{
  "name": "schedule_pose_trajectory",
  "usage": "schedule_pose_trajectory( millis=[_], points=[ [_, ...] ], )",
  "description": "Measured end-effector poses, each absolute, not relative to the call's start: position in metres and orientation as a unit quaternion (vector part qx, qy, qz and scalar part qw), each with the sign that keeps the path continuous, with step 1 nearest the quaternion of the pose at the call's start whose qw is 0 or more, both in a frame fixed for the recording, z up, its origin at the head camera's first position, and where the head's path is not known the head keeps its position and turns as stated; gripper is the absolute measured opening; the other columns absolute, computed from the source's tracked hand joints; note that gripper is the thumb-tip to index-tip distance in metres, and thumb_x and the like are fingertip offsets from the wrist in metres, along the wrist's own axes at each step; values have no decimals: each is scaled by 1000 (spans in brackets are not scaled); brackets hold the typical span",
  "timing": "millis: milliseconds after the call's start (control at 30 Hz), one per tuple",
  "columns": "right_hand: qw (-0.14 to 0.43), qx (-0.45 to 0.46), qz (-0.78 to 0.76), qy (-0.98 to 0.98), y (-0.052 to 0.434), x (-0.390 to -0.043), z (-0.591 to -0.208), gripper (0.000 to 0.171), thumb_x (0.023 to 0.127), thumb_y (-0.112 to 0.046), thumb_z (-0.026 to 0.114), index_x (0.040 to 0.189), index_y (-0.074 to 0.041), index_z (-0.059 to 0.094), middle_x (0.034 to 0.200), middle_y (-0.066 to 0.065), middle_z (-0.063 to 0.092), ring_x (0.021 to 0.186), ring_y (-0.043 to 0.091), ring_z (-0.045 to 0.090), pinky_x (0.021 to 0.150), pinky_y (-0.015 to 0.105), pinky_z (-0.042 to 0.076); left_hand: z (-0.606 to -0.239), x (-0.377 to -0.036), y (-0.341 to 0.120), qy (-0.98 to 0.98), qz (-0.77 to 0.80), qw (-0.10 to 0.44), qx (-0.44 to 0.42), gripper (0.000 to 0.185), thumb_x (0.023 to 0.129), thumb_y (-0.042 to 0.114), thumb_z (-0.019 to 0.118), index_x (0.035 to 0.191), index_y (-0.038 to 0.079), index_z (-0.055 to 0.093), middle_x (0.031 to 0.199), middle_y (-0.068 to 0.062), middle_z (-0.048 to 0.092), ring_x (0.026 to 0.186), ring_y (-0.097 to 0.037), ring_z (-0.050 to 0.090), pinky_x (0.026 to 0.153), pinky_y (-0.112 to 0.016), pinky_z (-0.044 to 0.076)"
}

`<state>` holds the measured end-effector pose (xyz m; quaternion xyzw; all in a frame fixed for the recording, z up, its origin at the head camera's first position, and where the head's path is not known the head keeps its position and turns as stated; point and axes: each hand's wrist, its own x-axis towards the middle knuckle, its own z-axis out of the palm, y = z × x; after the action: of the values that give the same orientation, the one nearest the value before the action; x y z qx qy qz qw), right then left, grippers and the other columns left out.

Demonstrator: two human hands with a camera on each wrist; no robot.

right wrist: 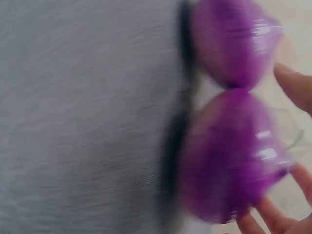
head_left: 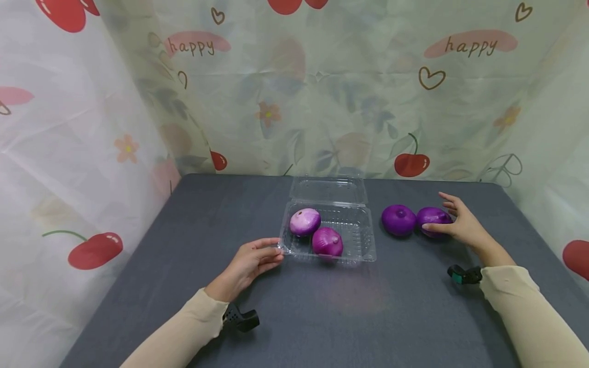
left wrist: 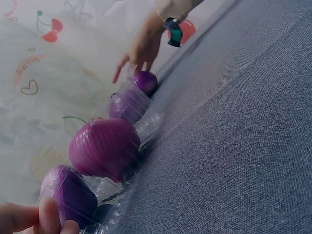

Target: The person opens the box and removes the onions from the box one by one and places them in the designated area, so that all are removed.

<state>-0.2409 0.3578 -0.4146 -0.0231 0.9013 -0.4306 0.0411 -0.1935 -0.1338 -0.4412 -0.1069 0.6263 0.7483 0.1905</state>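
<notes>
A clear plastic clamshell container [head_left: 371,250] stands on the table with its lid [head_left: 329,190] tipped back behind it. My left hand [head_left: 250,266] pinches the container's near left corner. Inside it lie a pale purple onion [head_left: 304,221] and a magenta onion [head_left: 327,241]. To its right, two dark purple onions sit side by side on the table, the left onion [head_left: 398,220] touching the right onion [head_left: 431,214]. My right hand [head_left: 465,227] is spread around the right one. In the right wrist view, its thumb [right wrist: 295,87] stands apart from that onion [right wrist: 231,161], while the fingertips reach its side.
The grey table [head_left: 368,317] ends at a printed cloth backdrop [head_left: 322,102] behind and at the sides. A black wrist device [head_left: 241,319] is on the left forearm, another wrist device [head_left: 463,275] on the right.
</notes>
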Motion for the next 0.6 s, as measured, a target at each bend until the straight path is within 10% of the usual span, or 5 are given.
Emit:
schedule_pose_trajectory(
  millis=[333,600],
  points=[
    [-80,-42,-517,851,307,-227,-368,75,94,-28,65,154,-19,20,151,15,32,144,33,26,120,46,21,-442,-194,-134,630,746,189,-105,36,91,0,63,127,1,60,86,-6,73,77,-12,71,81,-33,59],
    [-129,-153,-612,766,239,-214,-367,69,90,-1,65,149,-12,30,139,5,45,134,20,38,106,13,36,-442,-194,-134,626,748,192,-104,36,91,0,63,127,1,60,90,-8,74,76,-12,71,81,-33,59]
  ],
)
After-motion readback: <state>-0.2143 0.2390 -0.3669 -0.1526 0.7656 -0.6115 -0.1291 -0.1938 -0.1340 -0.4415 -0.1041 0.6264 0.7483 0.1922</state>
